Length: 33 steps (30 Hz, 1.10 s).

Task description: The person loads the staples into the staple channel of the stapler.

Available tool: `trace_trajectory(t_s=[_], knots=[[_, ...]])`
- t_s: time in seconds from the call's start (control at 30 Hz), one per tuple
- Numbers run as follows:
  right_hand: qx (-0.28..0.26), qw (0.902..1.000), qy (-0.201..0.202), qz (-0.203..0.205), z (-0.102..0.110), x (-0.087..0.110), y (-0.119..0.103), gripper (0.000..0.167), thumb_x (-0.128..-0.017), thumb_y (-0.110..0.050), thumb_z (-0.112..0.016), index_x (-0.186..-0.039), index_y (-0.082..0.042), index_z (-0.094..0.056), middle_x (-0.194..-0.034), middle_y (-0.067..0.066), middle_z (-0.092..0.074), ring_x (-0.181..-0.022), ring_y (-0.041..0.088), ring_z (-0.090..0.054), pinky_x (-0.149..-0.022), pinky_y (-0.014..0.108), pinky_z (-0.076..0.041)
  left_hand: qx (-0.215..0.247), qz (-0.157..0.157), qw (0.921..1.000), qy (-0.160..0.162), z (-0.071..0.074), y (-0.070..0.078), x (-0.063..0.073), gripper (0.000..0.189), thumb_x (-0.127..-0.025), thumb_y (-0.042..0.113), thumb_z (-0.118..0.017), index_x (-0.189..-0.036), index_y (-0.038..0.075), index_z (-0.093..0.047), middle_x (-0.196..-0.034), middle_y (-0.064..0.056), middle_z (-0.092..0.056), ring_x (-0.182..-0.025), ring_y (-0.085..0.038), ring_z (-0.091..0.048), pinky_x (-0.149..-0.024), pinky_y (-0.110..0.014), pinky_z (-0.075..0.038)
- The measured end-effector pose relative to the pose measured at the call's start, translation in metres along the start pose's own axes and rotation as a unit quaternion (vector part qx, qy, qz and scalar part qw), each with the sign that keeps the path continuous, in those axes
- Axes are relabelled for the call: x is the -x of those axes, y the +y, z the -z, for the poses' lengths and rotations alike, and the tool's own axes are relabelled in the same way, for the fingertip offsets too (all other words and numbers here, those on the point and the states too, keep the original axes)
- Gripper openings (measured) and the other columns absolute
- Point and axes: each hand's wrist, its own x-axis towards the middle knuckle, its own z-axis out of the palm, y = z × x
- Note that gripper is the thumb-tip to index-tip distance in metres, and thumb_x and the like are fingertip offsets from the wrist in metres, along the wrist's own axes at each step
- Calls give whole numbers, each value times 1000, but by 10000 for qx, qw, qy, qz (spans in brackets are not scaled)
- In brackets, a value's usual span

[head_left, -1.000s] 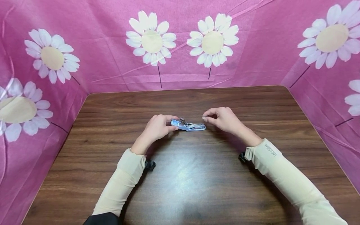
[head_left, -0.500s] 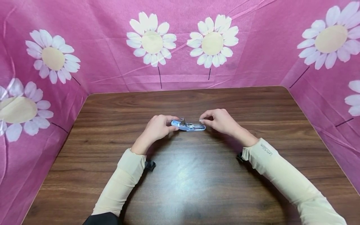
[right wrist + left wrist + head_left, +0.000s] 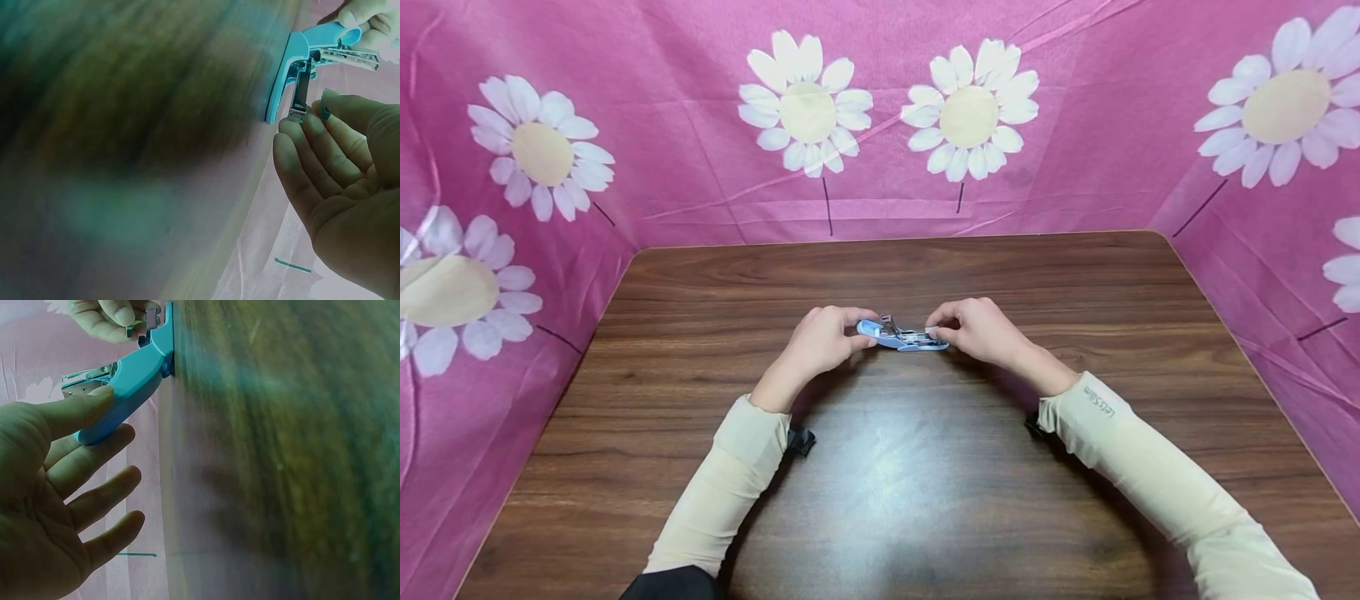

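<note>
A light-blue stapler (image 3: 891,335) stands opened out on the table, its metal staple channel bared. My left hand (image 3: 822,337) pinches the end of its blue cover between thumb and fingers; the other fingers are spread, as the left wrist view shows. Over the stapler's right end, my right hand (image 3: 981,329) pinches a short strip of staples (image 3: 325,111) between thumb and fingers. In the right wrist view the strip is close beside the end of the metal channel (image 3: 300,94), and a fingertip appears to touch that end.
Dark wood-grain table (image 3: 880,467) lies beneath both hands. A pink cloth (image 3: 880,200) with printed white daisies rises along its back and sides. Black wrist straps (image 3: 801,442) show at the cuffs.
My right hand has moved left and slightly down with the staple strip, from right of the stapler to over its right end. The left hand and stapler stay in place.
</note>
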Motion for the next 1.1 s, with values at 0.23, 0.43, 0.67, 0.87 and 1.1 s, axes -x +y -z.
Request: trace_trajectory(t_s=[0.23, 0.43, 0.67, 0.87, 1.1], knots=[[11, 10000, -50, 9, 0, -1, 0, 10, -92, -23, -75, -99, -18, -79, -85, -6, -77, -68, 8, -58, -71, 32, -48, -2, 39, 10000, -6, 1, 1, 0, 35, -91, 33, -76, -126, 29, -73, -81, 10, -72, -67, -17, -52, -71, -31, -44], [52, 9999, -89, 8, -1, -1, 0, 11, -92, -24, -75, -99, -18, -79, -88, -7, -78, -69, 9, -59, -73, 35, -49, -32, 14, 10000, 4, 0, 1, -1, 34, -91, 33, -76, -125, 29, -73, -92, 9, -75, -74, -18, -54, -74, -33, -45], [199, 9997, -120, -2, -4, -2, -4, 11, -91, -23, -76, -99, -18, -80, -90, -4, -79, -77, 11, -66, -79, 41, -53, -43, -26, 10000, 17, 0, 1, 0, 34, -91, 33, -76, -125, 28, -73, -96, 8, -75, -75, -18, -54, -74, -32, -45], [266, 9995, -167, -23, -4, -2, -5, 10, -90, -21, -76, -99, -17, -80, -90, -3, -79, -79, 11, -67, -81, 42, -53, -44, -18, 10000, 12, -1, 0, -1, 34, -91, 34, -75, -125, 29, -73, -97, 8, -75, -76, -19, -54, -74, -33, -45], [285, 9995, -152, 39, -5, -2, -5, 9, -90, -22, -77, -97, -18, -80, -90, -3, -79, -79, 13, -67, -81, 41, -54, -45, -47, 10000, 36, -1, 0, -1, 34, -91, 34, -75, -125, 28, -73, -101, 7, -76, -76, -18, -54, -75, -33, -46]])
